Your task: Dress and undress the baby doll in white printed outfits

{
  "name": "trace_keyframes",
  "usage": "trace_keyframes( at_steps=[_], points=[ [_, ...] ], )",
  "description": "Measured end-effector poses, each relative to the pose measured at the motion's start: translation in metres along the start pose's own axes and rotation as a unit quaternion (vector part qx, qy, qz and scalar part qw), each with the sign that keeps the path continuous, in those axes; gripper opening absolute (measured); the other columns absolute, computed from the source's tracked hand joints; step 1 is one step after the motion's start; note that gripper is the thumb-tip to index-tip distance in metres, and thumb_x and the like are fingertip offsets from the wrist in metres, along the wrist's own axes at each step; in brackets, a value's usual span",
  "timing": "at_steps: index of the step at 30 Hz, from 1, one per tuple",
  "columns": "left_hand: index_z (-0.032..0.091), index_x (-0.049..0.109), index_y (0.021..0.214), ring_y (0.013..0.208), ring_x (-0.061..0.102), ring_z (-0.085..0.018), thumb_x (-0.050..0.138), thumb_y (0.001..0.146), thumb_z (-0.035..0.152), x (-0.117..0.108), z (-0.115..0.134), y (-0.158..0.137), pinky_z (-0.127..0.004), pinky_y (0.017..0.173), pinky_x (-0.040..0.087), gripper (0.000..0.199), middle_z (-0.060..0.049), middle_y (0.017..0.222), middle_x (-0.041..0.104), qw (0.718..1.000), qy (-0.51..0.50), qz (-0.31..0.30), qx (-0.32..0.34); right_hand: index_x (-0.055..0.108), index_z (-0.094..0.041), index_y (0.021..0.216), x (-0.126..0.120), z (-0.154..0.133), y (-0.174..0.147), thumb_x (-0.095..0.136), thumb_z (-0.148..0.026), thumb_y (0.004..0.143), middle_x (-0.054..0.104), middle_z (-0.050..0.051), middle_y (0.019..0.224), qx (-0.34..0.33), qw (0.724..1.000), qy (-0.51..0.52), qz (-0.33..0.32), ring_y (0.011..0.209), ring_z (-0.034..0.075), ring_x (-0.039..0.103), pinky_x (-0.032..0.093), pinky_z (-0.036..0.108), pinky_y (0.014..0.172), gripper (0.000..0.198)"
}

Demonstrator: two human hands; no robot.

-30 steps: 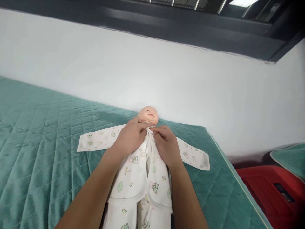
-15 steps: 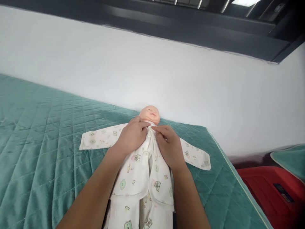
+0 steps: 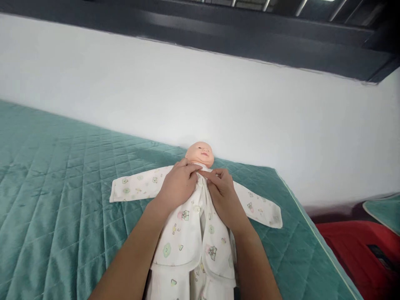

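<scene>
A baby doll lies on its back, dressed in a white printed jacket with its sleeves spread to both sides. My left hand pinches the jacket's edge at the collar, just below the doll's chin. Close against it, my right hand pinches the opposite edge of the collar. The fingertips of both hands nearly meet there. Lower down, a button shows on the left front edge, and the two fronts hang apart. Matching printed trousers show beneath the hem. Whatever lies between my fingertips is hidden.
The doll rests on a green quilted cover that runs up to a white wall. A red chair stands beyond the cover's right edge. Above the wall is a dark ledge with metal bars.
The whole view has shifted slightly, so the doll and hands sit a little lower and further right. Both hands stay at the collar, with small finger movements.
</scene>
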State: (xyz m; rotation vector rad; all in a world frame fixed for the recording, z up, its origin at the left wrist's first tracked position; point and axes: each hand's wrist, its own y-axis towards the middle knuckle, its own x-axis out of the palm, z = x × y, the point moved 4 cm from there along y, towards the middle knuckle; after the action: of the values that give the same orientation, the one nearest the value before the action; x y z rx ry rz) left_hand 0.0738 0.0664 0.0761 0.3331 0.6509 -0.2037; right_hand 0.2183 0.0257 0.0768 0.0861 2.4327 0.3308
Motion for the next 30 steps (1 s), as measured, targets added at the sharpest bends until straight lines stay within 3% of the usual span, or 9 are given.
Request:
trace_keyframes(
  at_steps=[6,12,17,23,30],
  points=[
    [0.022,0.070,0.109,0.103,0.059,-0.019,0.046,0.088,0.014,-0.010,0.007,-0.007,-0.031,0.094,0.045,0.034,-0.004,0.106,0.067,0.994,-0.060,0.083,0.041,0.070,-0.025,0.106,-0.008,0.007,0.003,0.054,-0.033,0.083,0.065,0.002,0.099,0.080,0.985,0.139,0.066,0.090,0.020,0.059,0.044,0.037,0.086,0.029],
    [0.021,0.071,0.099,0.089,0.063,-0.016,0.053,0.086,0.017,-0.013,0.017,-0.025,-0.027,0.085,0.047,0.023,-0.001,0.101,0.071,0.988,-0.084,0.123,0.031,0.063,-0.022,0.091,-0.010,-0.006,-0.003,0.056,-0.040,0.082,0.067,0.001,0.084,0.054,0.988,0.099,0.102,0.076,0.018,0.058,0.043,0.032,0.073,0.021],
    [0.022,0.071,0.090,0.088,0.062,-0.017,0.050,0.090,0.024,-0.012,0.019,-0.047,-0.028,0.081,0.045,0.021,-0.001,0.093,0.070,0.990,-0.037,0.130,0.031,0.056,-0.023,0.088,0.003,-0.016,-0.027,0.059,-0.051,0.078,0.062,0.000,0.074,0.069,0.992,0.018,0.104,0.071,0.020,0.058,0.042,0.034,0.069,0.029],
    [0.022,0.072,0.091,0.084,0.061,-0.015,0.056,0.085,0.025,-0.014,0.016,-0.052,-0.026,0.077,0.046,0.018,-0.001,0.091,0.068,0.993,-0.081,0.076,0.035,0.052,-0.025,0.095,0.010,-0.015,-0.052,0.061,-0.052,0.078,0.059,-0.001,0.083,0.074,0.990,0.019,0.117,0.073,0.019,0.057,0.043,0.033,0.071,0.034],
    [0.018,0.068,0.082,0.054,0.047,-0.009,0.060,0.080,0.030,-0.014,0.014,-0.051,-0.021,0.051,0.035,0.014,0.003,0.067,0.059,0.976,-0.215,0.020,-0.042,0.059,-0.023,0.084,0.008,-0.014,-0.048,0.057,-0.042,0.082,0.063,-0.001,0.074,0.071,0.987,0.053,0.138,0.067,0.016,0.055,0.042,0.029,0.064,0.019]
  ],
)
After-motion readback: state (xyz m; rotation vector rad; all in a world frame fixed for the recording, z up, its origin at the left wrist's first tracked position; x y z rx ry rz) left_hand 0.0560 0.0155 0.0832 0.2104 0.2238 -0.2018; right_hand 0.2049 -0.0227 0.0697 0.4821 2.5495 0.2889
